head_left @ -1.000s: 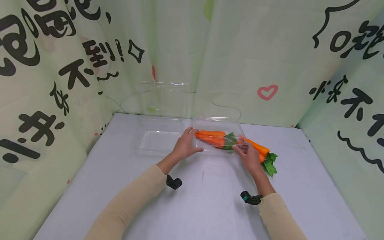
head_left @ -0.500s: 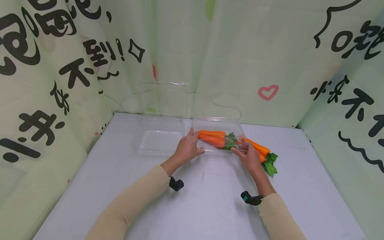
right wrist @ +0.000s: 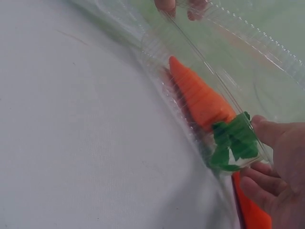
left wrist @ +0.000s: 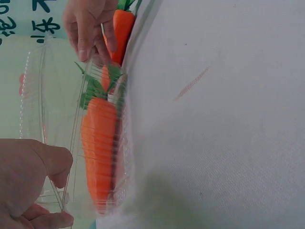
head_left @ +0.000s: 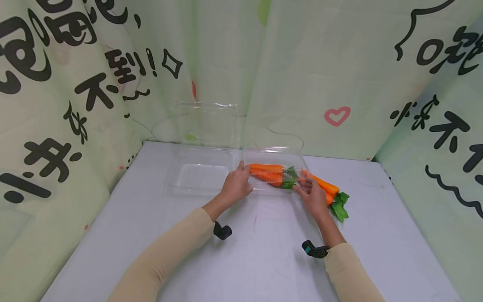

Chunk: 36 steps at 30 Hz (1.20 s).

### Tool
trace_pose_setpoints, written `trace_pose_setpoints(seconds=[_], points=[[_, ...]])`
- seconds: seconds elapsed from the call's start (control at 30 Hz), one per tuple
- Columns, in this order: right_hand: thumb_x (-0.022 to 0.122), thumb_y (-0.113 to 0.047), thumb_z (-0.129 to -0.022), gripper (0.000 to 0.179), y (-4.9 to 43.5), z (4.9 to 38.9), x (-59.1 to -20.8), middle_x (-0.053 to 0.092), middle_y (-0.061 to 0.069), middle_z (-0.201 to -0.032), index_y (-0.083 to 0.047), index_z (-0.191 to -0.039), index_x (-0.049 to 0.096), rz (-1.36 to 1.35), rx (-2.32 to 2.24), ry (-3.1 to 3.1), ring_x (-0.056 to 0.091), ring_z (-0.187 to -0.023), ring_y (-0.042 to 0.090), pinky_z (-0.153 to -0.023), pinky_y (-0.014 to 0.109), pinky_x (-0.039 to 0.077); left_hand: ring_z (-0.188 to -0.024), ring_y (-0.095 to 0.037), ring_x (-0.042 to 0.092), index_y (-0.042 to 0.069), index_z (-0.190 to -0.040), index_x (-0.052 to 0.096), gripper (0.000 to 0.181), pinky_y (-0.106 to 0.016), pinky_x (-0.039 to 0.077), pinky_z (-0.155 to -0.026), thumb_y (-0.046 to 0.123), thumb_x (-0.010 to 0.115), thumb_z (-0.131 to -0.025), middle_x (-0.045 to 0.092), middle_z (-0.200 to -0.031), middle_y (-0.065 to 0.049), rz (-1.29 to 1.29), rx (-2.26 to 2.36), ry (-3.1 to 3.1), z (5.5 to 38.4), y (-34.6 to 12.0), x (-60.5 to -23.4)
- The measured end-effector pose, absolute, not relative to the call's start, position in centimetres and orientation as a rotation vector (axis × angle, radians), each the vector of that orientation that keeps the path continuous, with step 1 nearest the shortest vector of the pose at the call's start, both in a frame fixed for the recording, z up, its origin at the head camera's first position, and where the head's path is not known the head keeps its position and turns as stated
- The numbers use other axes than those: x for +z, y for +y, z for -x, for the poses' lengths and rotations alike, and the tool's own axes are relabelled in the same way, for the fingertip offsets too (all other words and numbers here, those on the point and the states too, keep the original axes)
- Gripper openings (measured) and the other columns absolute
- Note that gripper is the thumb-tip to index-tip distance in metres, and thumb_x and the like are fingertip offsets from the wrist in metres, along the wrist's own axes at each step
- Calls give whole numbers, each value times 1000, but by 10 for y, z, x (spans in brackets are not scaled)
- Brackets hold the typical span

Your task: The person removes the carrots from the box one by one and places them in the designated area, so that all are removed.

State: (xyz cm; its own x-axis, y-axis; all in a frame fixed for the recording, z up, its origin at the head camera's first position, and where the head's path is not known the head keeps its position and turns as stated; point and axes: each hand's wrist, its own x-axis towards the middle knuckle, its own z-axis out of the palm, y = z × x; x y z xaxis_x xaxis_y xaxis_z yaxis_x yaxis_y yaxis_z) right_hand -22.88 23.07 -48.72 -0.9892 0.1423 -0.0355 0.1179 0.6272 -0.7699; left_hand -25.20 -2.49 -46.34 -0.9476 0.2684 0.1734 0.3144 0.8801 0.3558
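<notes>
A clear plastic food container [head_left: 292, 157] stands at the back middle of the table, with orange carrots [head_left: 266, 176] and their green leaves inside. My left hand [head_left: 235, 184] pinches its left end; in the left wrist view thumb and fingers of that hand [left wrist: 33, 176] lie around the clear edge. At the other end my right hand [head_left: 311, 199] grips the corner by the leaves, the thumb on the edge and fingers on the outside in the right wrist view. How far the container's lid is closed I cannot tell. More carrots [head_left: 330, 188] lie outside, partly behind my right hand.
A second clear container [head_left: 203, 172] stands left of the first, its lid [head_left: 207, 126] raised against the curtain. Printed curtains [head_left: 294, 75] enclose the white table [head_left: 245, 260] at the back and sides.
My left hand has shifted slightly right along the container's left end, and its thumb has drawn in. The right hand has barely moved. The carrots outside stay where they were.
</notes>
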Motion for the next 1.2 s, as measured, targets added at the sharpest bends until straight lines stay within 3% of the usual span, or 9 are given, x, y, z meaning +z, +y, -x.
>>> trace_pose_setpoints(seconds=[0.27, 0.57, 0.7, 0.83, 0.97, 1.03, 1.1, 1.2], points=[[63, -28, -94, 52, 228, 230, -487, 57, 21, -130, -3, -136, 45, 207, 1318, -2816, 57, -119, 35, -101, 47, 50, -46, -14, 50, 0, -117, 59, 36, -15, 45, -47, 4, 67, -82, 44, -146, -26, 468, -577, -2930, 254, -27, -464], [62, -22, -95, 64, 228, 232, -485, 55, 22, -134, -2, -148, 34, 167, 1321, -2817, 56, -121, 37, -100, 49, 51, -53, -15, 52, 0, -126, 57, 46, -18, 47, -50, 6, 66, -82, 43, -147, -26, 512, -647, -2967, 257, -33, -458], [62, -23, -95, 63, 227, 232, -485, 54, 22, -136, -1, -147, 34, 145, 1317, -2830, 56, -123, 37, -100, 49, 51, -70, -20, 66, 2, -124, 58, 43, -21, 56, -60, 6, 66, -82, 44, -147, -24, 485, -735, -2974, 259, -36, -457], [63, -23, -95, 63, 227, 231, -485, 55, 22, -135, 0, -146, 35, 123, 1309, -2833, 56, -123, 37, -102, 48, 49, -104, -28, 68, 4, -122, 60, 40, -28, 59, -77, 10, 67, -83, 48, -145, -19, 459, -800, -2956, 260, -39, -457], [63, -21, -94, 64, 227, 230, -486, 54, 24, -136, 2, -147, 34, 111, 1304, -2829, 56, -123, 38, -103, 48, 48, -90, -23, 66, 5, -123, 60, 40, -25, 57, -69, 9, 67, -84, 60, -134, -16, 400, -928, -2905, 261, -43, -453], [62, -19, -95, 63, 229, 230, -485, 53, 24, -137, 1, -147, 34, 121, 1304, -2823, 55, -124, 38, -103, 49, 48, -80, -18, 59, 6, -126, 60, 42, -22, 52, -65, 8, 66, -84, 63, -129, -12, 384, -972, -2869, 262, -44, -447], [61, -17, -95, 61, 231, 230, -485, 53, 24, -137, -1, -147, 35, 132, 1299, -2812, 55, -124, 39, -102, 49, 48, -73, -17, 52, 8, -129, 59, 45, -22, 47, -62, 8, 66, -85, 63, -129, -10, 393, -993, -2859, 262, -43, -439], [60, -15, -95, 58, 232, 231, -485, 53, 23, -138, -3, -147, 37, 143, 1297, -2809, 56, -122, 39, -100, 50, 50, -67, -15, 47, 10, -133, 57, 48, -21, 42, -58, 8, 64, -85, 53, -142, -11, 451, -974, -2884, 262, -41, -433]])
